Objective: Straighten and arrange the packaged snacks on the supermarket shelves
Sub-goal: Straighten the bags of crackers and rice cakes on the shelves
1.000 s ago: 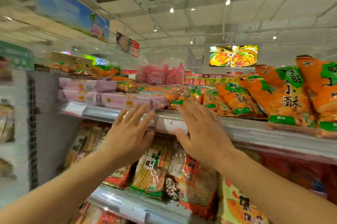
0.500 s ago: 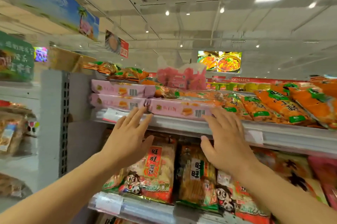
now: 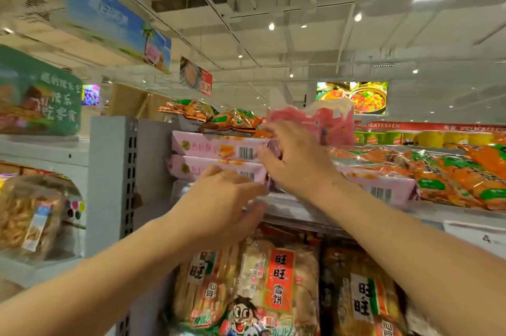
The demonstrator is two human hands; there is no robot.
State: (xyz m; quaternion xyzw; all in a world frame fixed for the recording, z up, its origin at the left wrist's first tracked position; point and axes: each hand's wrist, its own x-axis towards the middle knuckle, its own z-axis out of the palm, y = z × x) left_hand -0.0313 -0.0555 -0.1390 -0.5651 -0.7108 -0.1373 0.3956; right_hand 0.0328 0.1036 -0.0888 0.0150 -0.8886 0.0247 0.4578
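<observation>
At far left, a clear bag of pale crisp sticks point(image 3: 30, 215) sits on a neighbouring shelf beside the grey perforated upright point(image 3: 128, 171) of the shelving unit. Just right of the upright, two long pink packets lie stacked flat on the top shelf point(image 3: 427, 216): the upper pink packet point(image 3: 216, 148) with its barcode facing out, and the lower pink packet point(image 3: 202, 168) directly beneath it. Orange snack bags point(image 3: 232, 121) lie on top of the stack. The left hand point(image 3: 221, 204) reaches to the right end of the lower pink packet; its fingers are curled over the packet's front edge and the thumb sits below at the shelf lip, so the grip appears closed on that packet, though motion blur hides the exact contact. The right hand point(image 3: 295, 160) is higher and just to the right, fingers bent and spread at the right end of the upper pink packet, touching it; whether this grip pinches the packet or only presses it cannot be told. Behind the right hand stands a pink bag point(image 3: 334, 125). Further right on the same shelf lies a third pink packet point(image 3: 383, 188), then a row of orange and green snack bags point(image 3: 451, 177) lying flat. On the shelf below, rice cracker bags point(image 3: 273, 286) with red labels stand upright under both forearms.
</observation>
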